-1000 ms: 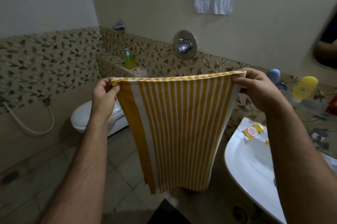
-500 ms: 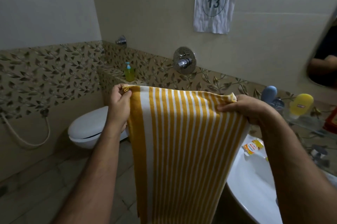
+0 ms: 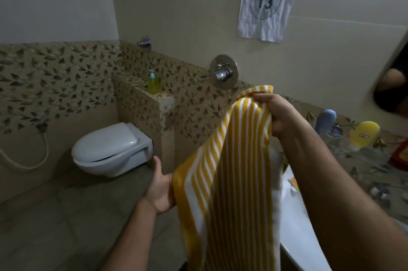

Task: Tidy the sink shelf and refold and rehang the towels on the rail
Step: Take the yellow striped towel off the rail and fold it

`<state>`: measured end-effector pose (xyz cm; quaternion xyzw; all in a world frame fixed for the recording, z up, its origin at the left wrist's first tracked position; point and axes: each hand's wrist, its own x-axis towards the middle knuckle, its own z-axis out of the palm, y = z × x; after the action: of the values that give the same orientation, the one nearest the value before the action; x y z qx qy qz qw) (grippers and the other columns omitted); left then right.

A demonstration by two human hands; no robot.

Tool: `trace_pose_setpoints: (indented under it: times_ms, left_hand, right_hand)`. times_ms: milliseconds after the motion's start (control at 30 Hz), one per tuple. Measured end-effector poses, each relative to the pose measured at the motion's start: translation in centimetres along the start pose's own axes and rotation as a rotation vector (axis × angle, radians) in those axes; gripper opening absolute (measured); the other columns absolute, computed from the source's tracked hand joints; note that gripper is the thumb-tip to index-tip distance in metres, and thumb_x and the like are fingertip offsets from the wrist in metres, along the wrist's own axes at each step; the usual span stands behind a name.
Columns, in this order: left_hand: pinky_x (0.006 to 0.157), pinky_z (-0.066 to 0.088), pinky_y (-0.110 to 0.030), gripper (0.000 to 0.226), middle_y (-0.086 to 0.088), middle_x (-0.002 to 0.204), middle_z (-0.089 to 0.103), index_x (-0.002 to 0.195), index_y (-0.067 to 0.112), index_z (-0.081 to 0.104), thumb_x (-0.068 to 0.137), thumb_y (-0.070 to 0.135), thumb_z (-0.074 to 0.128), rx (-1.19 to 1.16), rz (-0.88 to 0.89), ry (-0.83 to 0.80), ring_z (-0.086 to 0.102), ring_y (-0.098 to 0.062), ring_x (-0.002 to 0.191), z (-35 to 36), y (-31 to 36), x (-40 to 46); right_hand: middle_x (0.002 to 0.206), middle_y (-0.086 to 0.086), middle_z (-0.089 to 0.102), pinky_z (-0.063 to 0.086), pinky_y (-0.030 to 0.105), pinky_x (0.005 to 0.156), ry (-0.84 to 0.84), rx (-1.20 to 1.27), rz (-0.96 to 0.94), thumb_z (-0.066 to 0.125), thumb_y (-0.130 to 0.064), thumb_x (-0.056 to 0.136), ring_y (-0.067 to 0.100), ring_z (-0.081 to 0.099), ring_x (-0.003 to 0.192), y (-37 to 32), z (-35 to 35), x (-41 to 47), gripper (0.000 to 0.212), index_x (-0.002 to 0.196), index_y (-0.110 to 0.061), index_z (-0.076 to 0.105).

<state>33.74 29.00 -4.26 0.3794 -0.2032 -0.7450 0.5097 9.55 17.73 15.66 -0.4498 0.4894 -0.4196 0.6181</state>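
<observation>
A yellow and white striped towel [image 3: 229, 182] hangs in front of me, running diagonally from upper right to lower left. My right hand [image 3: 273, 111] grips its top corner high up near the wall tap. My left hand [image 3: 161, 189] holds the towel's left edge much lower, with the fingers hidden behind the cloth. On the glass sink shelf [image 3: 364, 160] at the right lie a blue bottle [image 3: 325, 120], a yellow bottle [image 3: 364, 135] and something red [image 3: 399, 158]. No towel rail is in view.
The white sink [image 3: 302, 237] is at lower right with a small sachet [image 3: 293, 183] on its rim. A wall-hung toilet [image 3: 110, 149] stands at left, a green soap dispenser [image 3: 153, 83] on the tiled ledge, a chrome wall mixer [image 3: 223, 74] behind the towel, and a mirror [image 3: 393, 85] at far right.
My left hand has dropped from the towel's top corner down along its left edge. My right hand stayed high, so the towel now hangs slanted instead of stretched level.
</observation>
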Motion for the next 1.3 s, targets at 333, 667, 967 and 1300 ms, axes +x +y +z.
trace_pose_setpoints:
  times_ms: [333, 667, 967, 1300]
  left_hand:
    - [0.069, 0.061, -0.037, 0.028, -0.015, 0.086, 0.074, 0.082, 0.009, 0.078, 0.094, 0.017, 0.054, 0.178, 0.357, 0.154, 0.072, -0.027, 0.077, 5.2, 3.3, 0.2]
    - [0.068, 0.055, -0.039, 0.036, -0.018, 0.105, 0.071, 0.116, 0.004, 0.067, 0.099, 0.032, 0.051, 0.095, 0.307, 0.329, 0.068, -0.029, 0.091, 13.7, 11.0, 1.3]
    - [0.074, 0.052, -0.039, 0.031, -0.014, 0.084, 0.072, 0.102, 0.005, 0.067, 0.099, 0.032, 0.051, 0.190, 0.326, 0.412, 0.065, -0.027, 0.085, 11.2, 12.2, -0.5]
    - [0.061, 0.052, -0.036, 0.029, -0.009, 0.071, 0.074, 0.093, 0.008, 0.070, 0.099, 0.030, 0.051, 0.183, 0.419, 0.350, 0.072, -0.022, 0.069, 9.2, 14.1, -2.7]
  right_hand:
    - [0.093, 0.013, 0.073, 0.055, 0.033, 0.061, 0.005, -0.064, 0.031, 0.062, -0.017, 0.091, 0.023, 0.073, 0.074, 0.3, -4.6, -0.4, 0.024, 0.113, -0.008, 0.064]
    - [0.128, 0.007, 0.064, 0.054, 0.052, 0.086, -0.081, 0.153, 0.024, 0.074, -0.072, 0.058, 0.030, 0.062, 0.113, 7.4, -9.7, 0.7, 0.091, 0.129, -0.018, 0.059]
    - [0.096, 0.014, 0.076, 0.060, 0.036, 0.063, -0.221, 0.188, -0.089, 0.098, -0.049, 0.023, 0.025, 0.074, 0.081, 8.7, -9.1, 0.7, 0.074, 0.087, -0.015, 0.081]
    - [0.095, 0.012, 0.076, 0.060, 0.033, 0.066, -0.278, 0.135, -0.203, 0.085, -0.045, 0.059, 0.024, 0.074, 0.085, 5.3, -8.4, -0.6, 0.049, 0.094, -0.011, 0.077]
